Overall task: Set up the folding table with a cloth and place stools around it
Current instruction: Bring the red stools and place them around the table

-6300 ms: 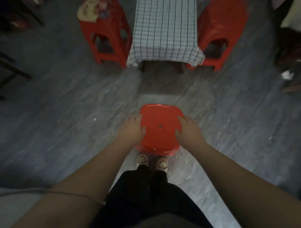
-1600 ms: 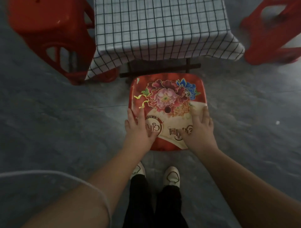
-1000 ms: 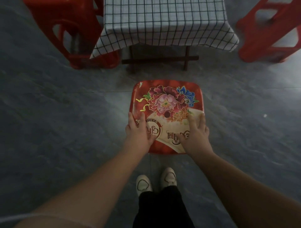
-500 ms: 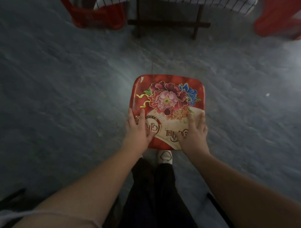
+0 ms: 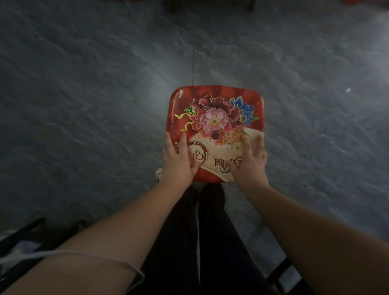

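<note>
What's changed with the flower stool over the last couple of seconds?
The flower-print stool has drawn back from the table, toward the person; only its leg ends show at the top. Left hand and right hand stay flat on the seat.

Stool (image 5: 216, 130): 6.3 s ago the seat was plain red; it now bears a flower print.
Left hand (image 5: 179, 160), right hand (image 5: 249, 163): then clasped on the seat's side edges; now flat on its near half, fingers straight.
Gap to table: 1.6 s ago the seat's far edge lay just beside the cloth's hem; bare floor (image 5: 84, 105) now lies between.
Table: the checked cloth has left the view; only dark leg ends (image 5: 173, 3) remain at the top edge.
Shoes: two showed 1.0 s ago; now one toe (image 5: 159, 173) shows beside the left wrist.
</note>
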The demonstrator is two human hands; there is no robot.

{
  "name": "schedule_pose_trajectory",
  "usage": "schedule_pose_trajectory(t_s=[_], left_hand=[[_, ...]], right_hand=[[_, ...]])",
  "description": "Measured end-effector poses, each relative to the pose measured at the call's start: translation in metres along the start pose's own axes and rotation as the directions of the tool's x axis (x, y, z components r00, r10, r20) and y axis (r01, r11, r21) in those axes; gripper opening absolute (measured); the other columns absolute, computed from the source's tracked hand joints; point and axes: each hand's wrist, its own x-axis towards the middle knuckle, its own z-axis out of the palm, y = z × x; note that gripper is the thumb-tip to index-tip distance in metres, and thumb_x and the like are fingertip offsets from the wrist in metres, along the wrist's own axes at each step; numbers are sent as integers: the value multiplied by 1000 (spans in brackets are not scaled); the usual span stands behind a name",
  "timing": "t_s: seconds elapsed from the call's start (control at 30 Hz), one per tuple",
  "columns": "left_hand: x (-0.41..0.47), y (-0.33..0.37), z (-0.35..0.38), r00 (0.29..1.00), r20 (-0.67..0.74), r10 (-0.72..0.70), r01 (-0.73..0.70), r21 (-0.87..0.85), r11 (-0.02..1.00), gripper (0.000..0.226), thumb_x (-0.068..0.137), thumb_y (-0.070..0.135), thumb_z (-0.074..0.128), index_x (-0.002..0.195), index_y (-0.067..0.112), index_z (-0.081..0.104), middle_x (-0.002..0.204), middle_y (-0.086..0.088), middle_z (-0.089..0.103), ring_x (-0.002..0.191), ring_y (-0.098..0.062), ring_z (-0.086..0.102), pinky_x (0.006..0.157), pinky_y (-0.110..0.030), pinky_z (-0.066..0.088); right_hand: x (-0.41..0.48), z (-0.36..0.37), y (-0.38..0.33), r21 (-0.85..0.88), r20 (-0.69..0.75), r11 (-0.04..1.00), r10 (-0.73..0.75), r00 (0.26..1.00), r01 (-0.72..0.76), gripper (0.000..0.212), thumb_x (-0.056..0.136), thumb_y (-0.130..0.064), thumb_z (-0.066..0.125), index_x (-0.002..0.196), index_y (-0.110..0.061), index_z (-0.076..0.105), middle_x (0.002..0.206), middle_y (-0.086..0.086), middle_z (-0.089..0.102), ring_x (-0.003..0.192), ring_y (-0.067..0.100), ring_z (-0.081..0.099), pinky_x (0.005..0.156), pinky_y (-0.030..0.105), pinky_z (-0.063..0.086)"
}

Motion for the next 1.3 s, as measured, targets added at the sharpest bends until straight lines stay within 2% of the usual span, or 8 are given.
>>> schedule_pose_trajectory(t_s=[0.2, 0.33, 0.47, 0.63, 0.8, 1.03, 1.13, 1.3], left_hand=[[3, -3, 2, 999, 51, -20, 19, 28, 999, 102, 88, 52, 65, 155, 36, -10, 160, -6, -29, 150, -40, 1, 115, -55, 28], [-1, -1, -10, 995, 96, -26, 15, 118, 993, 98, 91, 54, 60, 155, 36, -11, 162, -8, -23, 149, -42, 10, 110, -56, 38], [-13, 11, -50, 984, 162, -70, 42, 171, 984, 76, 98, 41, 50, 158, 31, 4, 166, -9, -1, 147, -36, 20, 111, -54, 38], [-53, 35, -123, 985, 167, -43, 9, 195, 981, 63, 98, 36, 47, 154, 24, 21, 153, -11, 37, 134, -33, 40, 105, -53, 43], [-117, 60, -195, 998, 54, 21, -31, 187, 982, 46, 98, 38, 43, 137, 15, 39, 130, -13, 54, 120, -31, 50, 96, -49, 46], [-212, 81, -275, 953, -271, 133, -88, 171, 981, 60, 97, 35, 46, 151, 13, 31, 151, -13, 40, 139, -29, 36, 114, -44, 31], [-241, 76, -298, 927, -358, 112, -53, 170, 984, 68, 95, 40, 46, 155, 14, 26, 157, -14, 34, 145, -31, 28, 120, -43, 23], [-271, 58, -340, 887, -458, 57, 23, 167, 986, 76, 93, 54, 30, 158, 16, 21, 160, -15, 28, 147, -34, 24, 120, -45, 22]], right_hand=[[1, 4, -1, -31, 13, 999, 27, 1000, -26, 90, 90, -36, 68, 155, -39, 6, 163, -3, -23, 150, 41, -9, 116, 62, 19], [-1, -7, -6, -133, 75, 990, 60, 995, -50, 86, 95, -38, 61, 155, -42, 0, 162, -5, -25, 151, 39, -4, 111, 62, 29], [-9, -46, -20, -303, 199, 952, 34, 979, 29, 70, 99, -45, 47, 157, -36, 9, 167, 0, 0, 150, 34, 12, 111, 58, 36], [-50, -113, -61, -450, 214, 856, -174, 961, 255, 65, 99, -44, 47, 155, -25, 22, 162, 4, 25, 149, 28, 22, 114, 53, 33], [-110, -182, -103, -477, 169, 805, -310, 936, 353, 61, 99, -42, 47, 154, -24, 26, 157, 3, 34, 147, 27, 26, 114, 50, 33], [-197, -250, -144, -437, -17, 769, -526, 850, 466, 54, 100, -46, 40, 149, -24, 35, 153, 2, 39, 145, 24, 27, 115, 47, 32], [-229, -268, -167, -431, -35, 726, -606, 794, 536, 60, 101, -50, 37, 154, -24, 27, 161, 1, 28, 151, 24, 16, 121, 46, 23], [-263, -286, -224, -433, -27, 627, -727, 686, 647, 64, 100, -48, 37, 157, -27, 18, 164, 1, 20, 152, 21, 8, 123, 44, 16]])
